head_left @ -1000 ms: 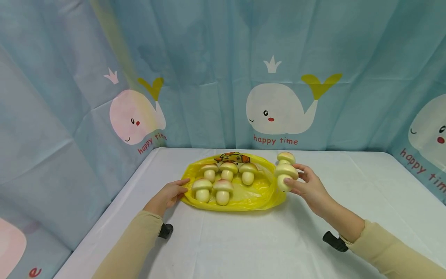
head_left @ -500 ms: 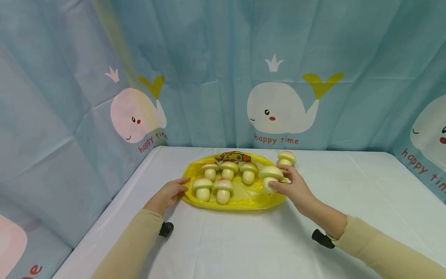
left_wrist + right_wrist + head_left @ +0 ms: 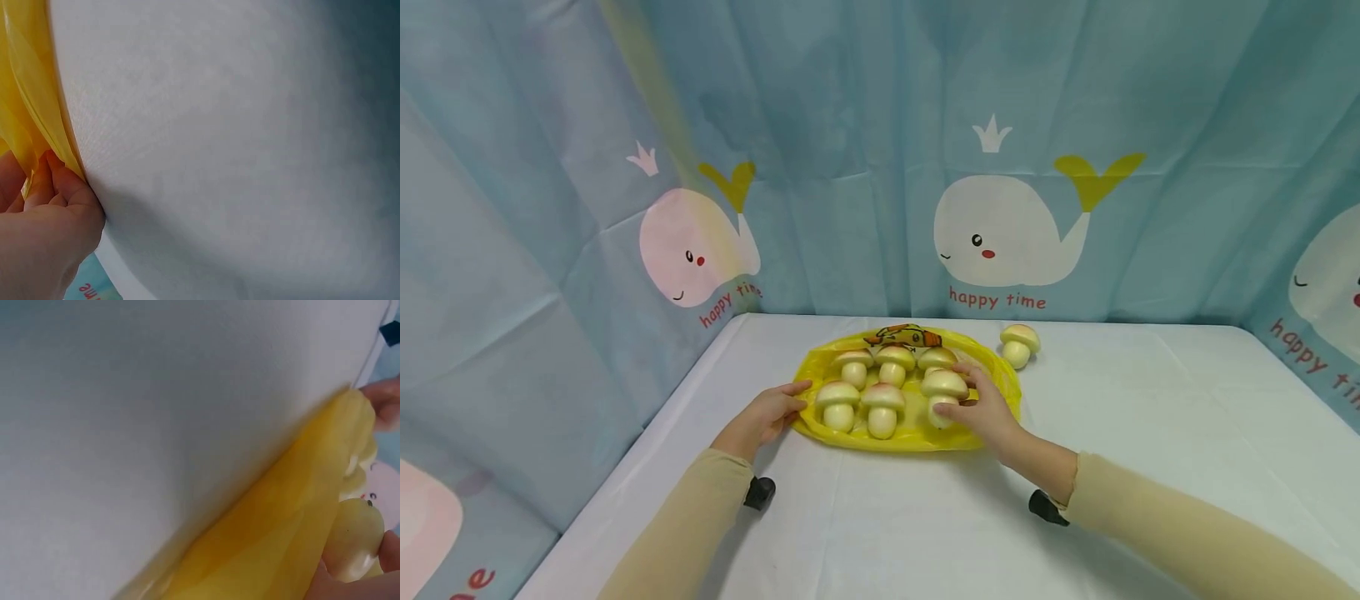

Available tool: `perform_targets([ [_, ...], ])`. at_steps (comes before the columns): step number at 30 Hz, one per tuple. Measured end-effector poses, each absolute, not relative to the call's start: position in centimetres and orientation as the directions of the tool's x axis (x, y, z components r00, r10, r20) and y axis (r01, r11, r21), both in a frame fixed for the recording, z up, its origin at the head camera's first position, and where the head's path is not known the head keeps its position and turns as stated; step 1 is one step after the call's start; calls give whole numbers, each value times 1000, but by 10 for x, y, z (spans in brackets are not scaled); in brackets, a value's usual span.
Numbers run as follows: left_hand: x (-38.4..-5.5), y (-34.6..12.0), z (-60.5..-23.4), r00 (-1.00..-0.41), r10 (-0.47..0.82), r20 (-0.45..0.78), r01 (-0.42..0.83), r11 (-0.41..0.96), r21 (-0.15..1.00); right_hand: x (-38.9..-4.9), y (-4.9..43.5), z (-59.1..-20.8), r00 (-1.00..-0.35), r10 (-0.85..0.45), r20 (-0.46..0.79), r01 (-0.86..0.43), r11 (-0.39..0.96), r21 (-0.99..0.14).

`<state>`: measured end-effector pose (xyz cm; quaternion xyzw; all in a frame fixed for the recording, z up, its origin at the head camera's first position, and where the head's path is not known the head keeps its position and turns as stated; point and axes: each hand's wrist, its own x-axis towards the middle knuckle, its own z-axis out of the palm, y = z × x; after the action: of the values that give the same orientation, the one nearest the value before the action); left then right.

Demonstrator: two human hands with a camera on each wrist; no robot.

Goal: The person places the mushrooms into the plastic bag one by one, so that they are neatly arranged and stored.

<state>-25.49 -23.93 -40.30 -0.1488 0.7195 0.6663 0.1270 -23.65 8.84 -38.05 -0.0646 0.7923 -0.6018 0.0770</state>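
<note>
My left hand (image 3: 767,418) pinches the left edge of a yellow plastic bag (image 3: 917,438), which lies spread open on the table. In the left wrist view, its fingers grip the gathered yellow bag (image 3: 37,81). My right hand (image 3: 996,419) holds a toy mushroom (image 3: 945,385) by its stem, over the right part of the bag; whether it touches the bag is hard to tell. The pale stem of this mushroom (image 3: 355,537) shows in the right wrist view. Several like mushrooms (image 3: 882,398) stand upright in two rows in the bag, one partly hidden behind the held one.
One more toy mushroom (image 3: 1019,343) stands outside the bag, near its back right edge. The table has a white cloth (image 3: 880,517). Blue curtains (image 3: 865,150) with whale prints hang behind and at the sides.
My right hand has carried its mushroom leftward, from beside the bag's right edge to over the bag, uncovering the mushroom outside. The left hand keeps its grip on the bag edge.
</note>
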Motion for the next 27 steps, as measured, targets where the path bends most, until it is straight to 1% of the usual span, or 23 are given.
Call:
perform_targets([
  [3,-257,-239,-404,-922,-44,-385,-387,68,919,-236,81,-387,-979,-197,-43,-17,291,-957],
  [10,-256,-239,-404,-926,-45,-375,-378,79,923,-237,68,-396,-987,-156,-39,-29,412,-911],
  [15,-255,-241,-403,-927,-43,-372,-375,87,923,-238,61,-397,-986,-164,-38,-43,468,-882],
  [22,-255,-242,-403,-933,-27,-360,-361,89,928,-236,56,-393,-985,-161,-68,-22,500,-866],
  [27,-255,-242,-404,-931,-34,-363,-364,98,926,-233,63,-392,-981,-169,-98,-1,510,-860],
])
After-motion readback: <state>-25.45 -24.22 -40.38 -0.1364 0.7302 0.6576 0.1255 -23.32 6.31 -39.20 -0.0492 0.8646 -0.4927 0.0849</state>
